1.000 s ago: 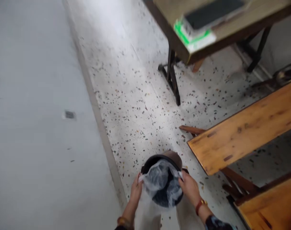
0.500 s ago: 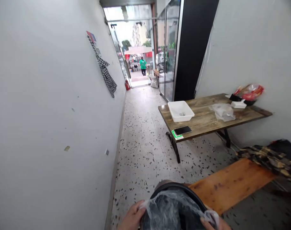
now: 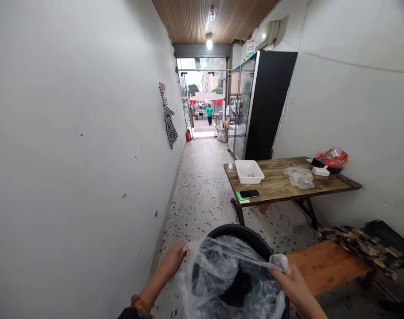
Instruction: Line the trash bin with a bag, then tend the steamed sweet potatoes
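A black round bin [image 3: 228, 229] stands in front of me, its rim and dark inside showing. A clear plastic bag [image 3: 218, 266] lies across its mouth and hangs over the near left side. My left hand [image 3: 175, 257] pinches the bag's edge just left of the rim and pulls it taut. At the right rim, my right hand [image 3: 290, 277] grips a bunched part of the same bag. A stretched strip of plastic runs between both hands. The bin's lower part is out of view.
Right of the bin is a wooden bench [image 3: 324, 266] with a checked cloth [image 3: 358, 248]. A wooden table [image 3: 275, 195] bears a white tub [image 3: 249, 179], a phone [image 3: 249, 193] and a plastic bag [image 3: 300, 177]. A white wall [image 3: 88, 177] runs along the left; a person [image 3: 209, 114] is outside.
My view has tilted up, showing the ceiling, and more of the bin is visible. My left hand has moved out leftward from the rim, stretching the bag; my right hand still grips it.
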Tool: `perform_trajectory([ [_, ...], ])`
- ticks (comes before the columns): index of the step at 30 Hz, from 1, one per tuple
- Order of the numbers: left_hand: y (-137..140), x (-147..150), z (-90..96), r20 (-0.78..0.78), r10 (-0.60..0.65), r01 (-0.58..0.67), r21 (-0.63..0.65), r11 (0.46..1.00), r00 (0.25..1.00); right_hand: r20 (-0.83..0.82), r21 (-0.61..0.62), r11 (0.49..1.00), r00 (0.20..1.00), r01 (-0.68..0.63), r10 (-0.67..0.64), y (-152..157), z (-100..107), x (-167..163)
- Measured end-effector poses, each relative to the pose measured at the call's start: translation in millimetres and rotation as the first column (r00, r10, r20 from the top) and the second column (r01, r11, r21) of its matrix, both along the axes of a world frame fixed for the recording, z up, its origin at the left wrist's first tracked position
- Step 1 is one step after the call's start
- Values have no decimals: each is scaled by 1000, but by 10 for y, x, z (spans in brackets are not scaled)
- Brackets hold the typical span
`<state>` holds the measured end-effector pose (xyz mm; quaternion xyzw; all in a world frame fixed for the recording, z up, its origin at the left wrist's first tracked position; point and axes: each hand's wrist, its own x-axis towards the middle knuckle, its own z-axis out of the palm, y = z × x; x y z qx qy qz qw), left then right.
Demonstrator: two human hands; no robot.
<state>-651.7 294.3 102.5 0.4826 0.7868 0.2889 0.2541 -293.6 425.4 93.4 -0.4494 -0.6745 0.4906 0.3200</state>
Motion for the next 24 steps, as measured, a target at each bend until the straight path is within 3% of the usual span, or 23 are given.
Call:
perform_trajectory([
  [2,-204,70,-28,10,-87,87,-22,996,996,13,15,1000,1000,-6,6,16,-19,71],
  [4,-352,50,58,48,-205,207,-35,978,978,40,14,1000,999,-4,4,33,-48,115],
  [6,-424,-52,267,83,-291,295,-36,955,953,71,25,1000,997,18,-20,43,-71,130],
  [8,-418,-138,544,62,-274,275,-4,961,960,91,52,998,995,41,-46,49,-82,111],
  [11,-286,-15,903,-148,-186,202,107,973,971,105,94,995,994,19,-29,65,-65,14],
  [13,-139,220,1022,-298,-254,291,88,953,920,135,109,993,991,-39,24,85,-28,-77],
  [15,15,445,1051,-385,-293,327,24,945,875,188,100,990,979,-98,78,103,21,-160],
  [18,182,540,1029,-415,-215,237,2,972,884,228,122,987,971,-108,78,107,86,-239],
  [24,452,125,1109,-330,-229,285,131,950,916,200,166,974,973,-151,117,15,281,-415],
])
